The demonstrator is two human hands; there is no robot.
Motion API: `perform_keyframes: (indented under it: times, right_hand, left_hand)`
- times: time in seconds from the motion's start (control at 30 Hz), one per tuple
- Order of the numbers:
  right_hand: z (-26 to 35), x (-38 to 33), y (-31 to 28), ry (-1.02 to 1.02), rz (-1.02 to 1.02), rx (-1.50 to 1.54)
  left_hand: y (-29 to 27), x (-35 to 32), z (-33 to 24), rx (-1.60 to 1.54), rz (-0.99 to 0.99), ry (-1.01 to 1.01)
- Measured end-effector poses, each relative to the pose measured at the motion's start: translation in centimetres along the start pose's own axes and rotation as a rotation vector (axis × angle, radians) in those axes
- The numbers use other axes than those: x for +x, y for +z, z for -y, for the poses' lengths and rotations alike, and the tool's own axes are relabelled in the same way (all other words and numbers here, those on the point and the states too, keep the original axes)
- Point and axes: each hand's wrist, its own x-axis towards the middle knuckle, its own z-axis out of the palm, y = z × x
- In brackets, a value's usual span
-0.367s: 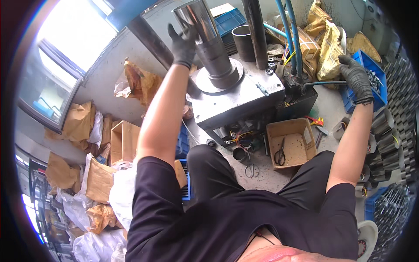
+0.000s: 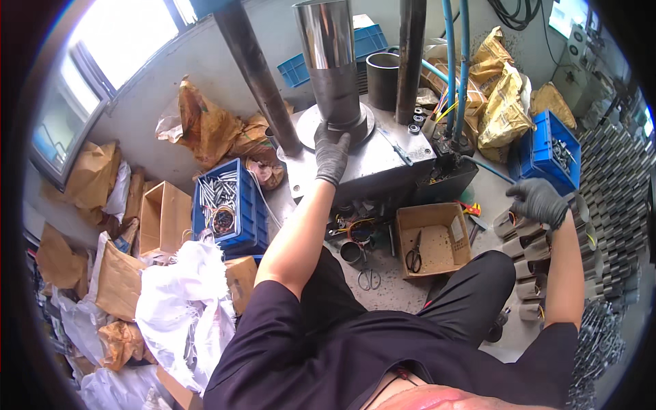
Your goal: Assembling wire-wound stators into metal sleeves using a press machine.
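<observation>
In front of me stands a press with a shiny metal cylinder (image 2: 326, 41) over a dark lower section. Its foot meets a round steel plate (image 2: 311, 123) on the machine's table (image 2: 386, 160). My left hand (image 2: 331, 154), in a dark grey glove, is at the cylinder's foot, fingers stretched forward and thumb apart. Whether its fingertips touch the metal I cannot tell. To the right, my gloved right hand (image 2: 541, 202) is closed with curled fingers at the outer end of a thin blue lever (image 2: 488, 169). The fingers partly hide that end.
Dark columns (image 2: 410, 61) flank the cylinder. A cardboard box (image 2: 444, 263) with black scissors (image 2: 414, 253) lies below the table. Blue crates (image 2: 236, 212) (image 2: 550, 147) of metal parts stand on both sides. Stacked metal tubes (image 2: 529, 287) line the right; paper bags and white sacks (image 2: 188, 301) crowd the left.
My left hand has come down from beside the upper cylinder to its foot. My right hand has moved lower and its fingers have curled; the blue lever now slopes downward. The view has shifted.
</observation>
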Motion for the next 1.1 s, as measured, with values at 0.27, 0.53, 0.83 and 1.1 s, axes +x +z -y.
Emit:
perform_keyframes:
  times: [0.27, 0.53, 0.83, 1.1]
  right_hand:
    - [-0.7, -4.0, 7.9, 0.054, -0.013, -0.023]
    - [-2.3, -3.9, 9.9, 0.243, -0.199, 0.251]
    - [2.4, -3.1, 6.7, 0.272, -0.208, 0.326]
    - [0.5, -3.1, 7.9, 0.176, -0.265, 0.315]
  left_hand:
    - [0.1, 0.5, 0.5, 0.189, 0.117, -0.008]
    - [0.4, 0.6, 0.2, 0.289, 0.114, 0.030]
    - [-0.3, 1.1, 0.8, 0.324, 0.209, -0.010]
    - [-0.6, 1.2, 0.6, 0.331, 0.238, -0.016]
